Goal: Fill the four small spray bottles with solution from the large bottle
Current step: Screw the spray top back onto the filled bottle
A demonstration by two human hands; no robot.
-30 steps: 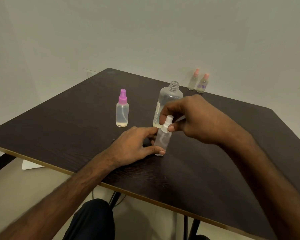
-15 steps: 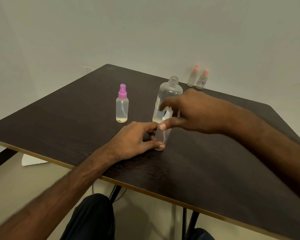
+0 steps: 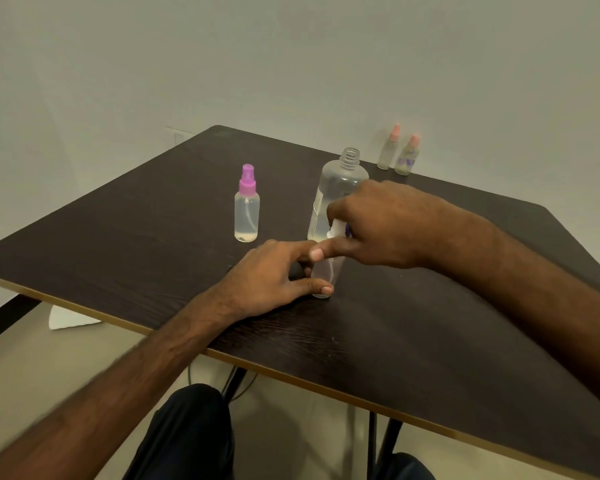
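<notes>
A small clear spray bottle (image 3: pixel 326 275) stands on the dark table (image 3: pixel 118 237). My left hand (image 3: pixel 271 275) grips its body low down. My right hand (image 3: pixel 378 223) pinches its white spray cap (image 3: pixel 336 229) from above. Right behind stands the large clear bottle (image 3: pixel 340 181), uncapped, with liquid low in it. A small bottle with a purple sprayer (image 3: pixel 246 206) stands to the left, holding a little liquid. Two small bottles with pink caps, one (image 3: pixel 388 148) and the other (image 3: pixel 408 155), stand at the table's far edge.
The table's near edge (image 3: pixel 291 379) runs diagonally above my knees. A white sheet (image 3: pixel 66 318) lies on the floor at the left. Black table legs and a cable show under the table. A pale wall stands close behind.
My right hand has turned on the white cap and now covers most of it. My left hand keeps its hold on the bottle. The view shifted slightly.
</notes>
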